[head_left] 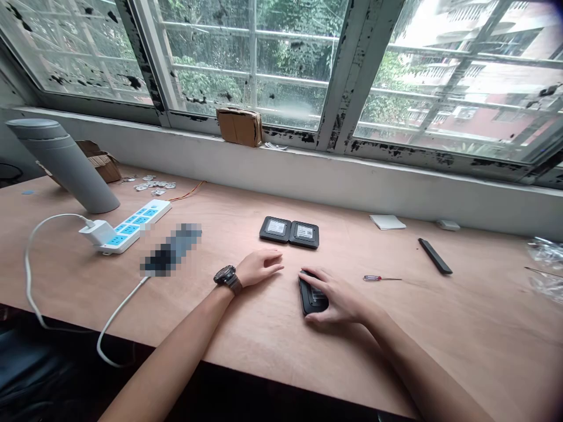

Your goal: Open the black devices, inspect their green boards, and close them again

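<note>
My right hand (334, 296) lies over a black rectangular device (309, 300) on the wooden table (246, 328), fingers and thumb curled round its sides. My left hand (259, 266), with a dark watch on the wrist, rests on the table just left of it, fingers loosely together and holding nothing. Two more black devices (289, 231) with white labels lie side by side a little farther back. A small red-handled screwdriver (382, 278) lies to the right of my right hand.
A white and blue power strip (132, 225) with a plugged charger and white cable sits at left, beside a grey cylinder (65, 164). A black bar (434, 255), a white pad (387, 221), a cardboard box (240, 126) on the sill and plastic bags (545, 264) are around.
</note>
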{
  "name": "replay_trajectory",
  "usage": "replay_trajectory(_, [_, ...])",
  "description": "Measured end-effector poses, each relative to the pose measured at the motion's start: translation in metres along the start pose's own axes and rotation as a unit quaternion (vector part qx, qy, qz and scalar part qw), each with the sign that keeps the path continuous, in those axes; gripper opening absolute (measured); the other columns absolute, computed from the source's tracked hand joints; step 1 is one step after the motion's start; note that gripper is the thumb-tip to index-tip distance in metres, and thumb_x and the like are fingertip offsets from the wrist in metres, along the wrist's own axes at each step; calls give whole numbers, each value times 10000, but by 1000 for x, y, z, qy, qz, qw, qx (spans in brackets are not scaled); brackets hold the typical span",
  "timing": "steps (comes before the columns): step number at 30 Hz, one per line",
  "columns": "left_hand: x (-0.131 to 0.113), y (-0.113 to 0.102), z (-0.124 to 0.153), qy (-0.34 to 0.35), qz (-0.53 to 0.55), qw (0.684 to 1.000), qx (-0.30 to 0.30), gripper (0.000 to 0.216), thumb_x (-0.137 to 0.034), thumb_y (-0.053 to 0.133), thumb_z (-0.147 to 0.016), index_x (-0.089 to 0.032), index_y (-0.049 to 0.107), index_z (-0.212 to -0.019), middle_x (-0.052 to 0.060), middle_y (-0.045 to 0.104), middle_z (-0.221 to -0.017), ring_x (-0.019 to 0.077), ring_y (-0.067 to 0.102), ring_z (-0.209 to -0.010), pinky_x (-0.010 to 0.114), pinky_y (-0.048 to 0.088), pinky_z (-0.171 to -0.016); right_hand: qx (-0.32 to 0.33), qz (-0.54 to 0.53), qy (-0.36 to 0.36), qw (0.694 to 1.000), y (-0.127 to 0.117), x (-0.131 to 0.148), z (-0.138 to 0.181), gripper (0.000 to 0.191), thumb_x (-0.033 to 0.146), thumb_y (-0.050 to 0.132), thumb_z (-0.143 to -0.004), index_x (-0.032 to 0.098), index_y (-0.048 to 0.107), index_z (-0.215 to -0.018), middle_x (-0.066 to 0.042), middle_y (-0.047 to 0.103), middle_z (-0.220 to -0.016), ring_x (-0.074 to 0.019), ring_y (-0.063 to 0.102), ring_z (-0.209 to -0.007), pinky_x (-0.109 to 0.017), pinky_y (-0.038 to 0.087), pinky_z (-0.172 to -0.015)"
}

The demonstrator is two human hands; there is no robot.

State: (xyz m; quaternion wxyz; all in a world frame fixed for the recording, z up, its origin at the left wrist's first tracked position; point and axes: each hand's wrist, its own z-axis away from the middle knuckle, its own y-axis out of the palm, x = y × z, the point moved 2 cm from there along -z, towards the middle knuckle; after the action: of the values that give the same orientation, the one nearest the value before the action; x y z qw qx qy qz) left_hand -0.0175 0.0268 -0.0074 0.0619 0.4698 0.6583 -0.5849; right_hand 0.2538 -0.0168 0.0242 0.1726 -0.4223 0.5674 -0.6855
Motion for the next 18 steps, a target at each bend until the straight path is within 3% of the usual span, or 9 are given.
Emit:
replay_trajectory(4, [1, 0, 0, -3, -1, 1000, -4, 313, -414, 619, -974, -189, 712, -1172, 82, 734, -1185, 242, 667, -1116, 354, 496, -987, -30, 35, -19, 999, 11, -2, 1, 988, 592, 730, -777, 234, 309, -1596, -149, 321, -1628, -404, 317, -1470, -578, 266, -1208])
replay_trajectory(7, [3, 0, 0, -8, 0, 1000, -6, 315, -416, 625, -971, -190, 716, -1171, 79, 737, -1185, 241, 671, -1113, 349, 495, -985, -34, 41, -23, 998, 15, -2, 1, 1026, 665, 716, -769, 236, 293, -1599, -150, 311, -1633, -413, 297, -1480, -600, 232, -1219])
replay_trajectory(13, [3, 0, 1, -15, -1, 1000, -8, 325, -428, 624, -971, -200, 717, -1183, 68, 735, -1206, 234, 670, -1126, 332, 487, -989, -31, 42, -21, 998, 13, 2, 1, 1041, 779, 641, -776, 229, 306, -1594, -151, 326, -1630, -401, 300, -1485, -589, 247, -1222])
replay_trajectory(18, [0, -3, -1, -11, -8, 1000, -7, 328, -417, 619, -972, -201, 710, -1202, 66, 731, -1224, 230, 672, -1131, 332, 493, -989, -50, 44, -29, 997, 5, -2, 2, 1126, 789, 660, -751, 225, 218, -1619, -145, 273, -1657, -394, 188, -1534, -618, 141, -1245])
